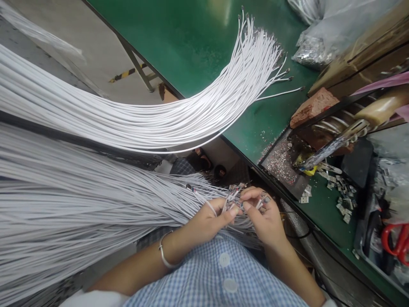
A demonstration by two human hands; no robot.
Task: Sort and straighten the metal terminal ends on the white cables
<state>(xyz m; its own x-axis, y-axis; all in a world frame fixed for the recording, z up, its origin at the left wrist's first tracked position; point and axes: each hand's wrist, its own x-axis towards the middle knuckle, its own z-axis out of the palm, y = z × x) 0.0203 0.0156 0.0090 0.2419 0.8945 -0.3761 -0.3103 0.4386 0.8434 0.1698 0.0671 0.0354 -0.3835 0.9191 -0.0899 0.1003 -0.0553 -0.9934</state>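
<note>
Close in front of my body, both hands meet over the ends of a lower bundle of thin white cables (137,200). My left hand (215,217) is closed, thumb and fingers pinching several cable ends with small metal connectors (234,198). Facing it, my right hand (263,213) is also closed, with cable ends between its thumb and fingers and small connectors showing past its fingers. Which single cable each fingertip presses is hidden. One cable end with a dark tip (190,187) sticks out left of my hands.
A second white cable bundle (179,121) curves onto the green table (191,47). At right are a soldering iron (338,143), a brick (315,106), a tray of solder bits (283,160), loose metal USB plugs (347,200), red-handled scissors (396,243) and plastic bags (332,34).
</note>
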